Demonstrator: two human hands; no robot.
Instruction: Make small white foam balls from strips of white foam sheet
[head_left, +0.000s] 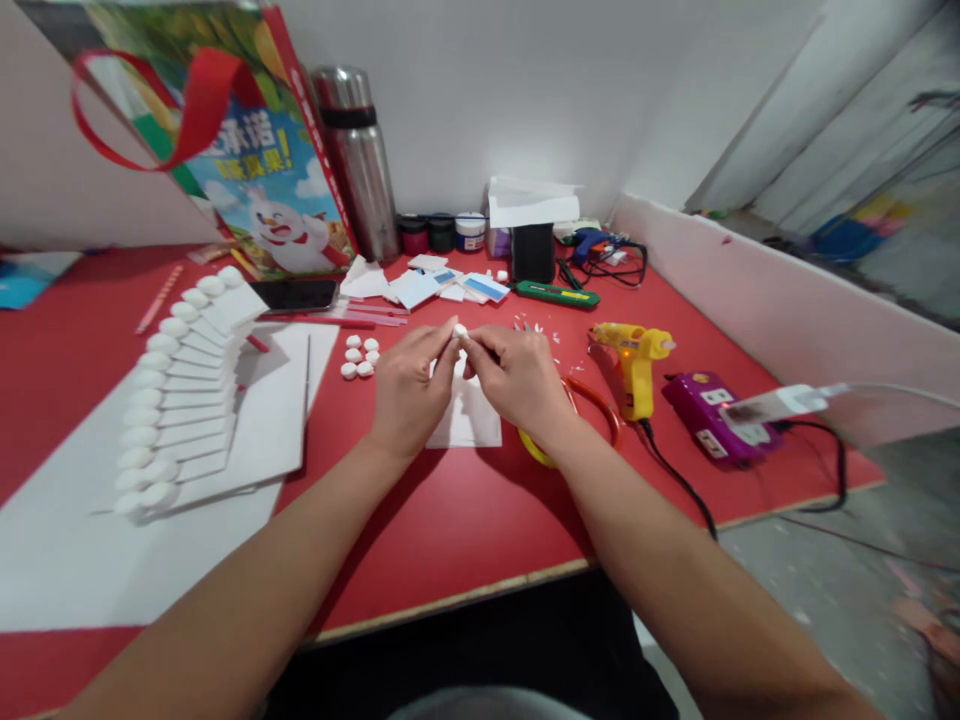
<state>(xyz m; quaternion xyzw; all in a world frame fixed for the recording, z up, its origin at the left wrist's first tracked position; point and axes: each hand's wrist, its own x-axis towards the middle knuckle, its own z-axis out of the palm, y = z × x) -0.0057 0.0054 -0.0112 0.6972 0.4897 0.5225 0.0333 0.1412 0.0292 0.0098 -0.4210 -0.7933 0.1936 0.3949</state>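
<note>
Fingertip hold on a small white piece [460, 331], raised above the middle of the red tabletop [450, 540]. The left hand [417, 388] and the right hand [519, 378] each have their grip closed on it by thumb and finger, probably because so small an item needs steadying from two sides. Beneath lies a white sheet [480, 428], perhaps guarding the surface. Left of the hands, a cluster of similar white pieces [353, 356] sits within easy reach; farther left, a curved white model [196, 401] carries such pieces along its outer edge, seemingly set apart to avoid knocks. To the right, a yellow glue gun [636, 375] rests near the purple power block [694, 400], presumably for its cord. Orange-and-yellow scissors handles [609, 412] lie partly hidden by the right forearm.
</note>
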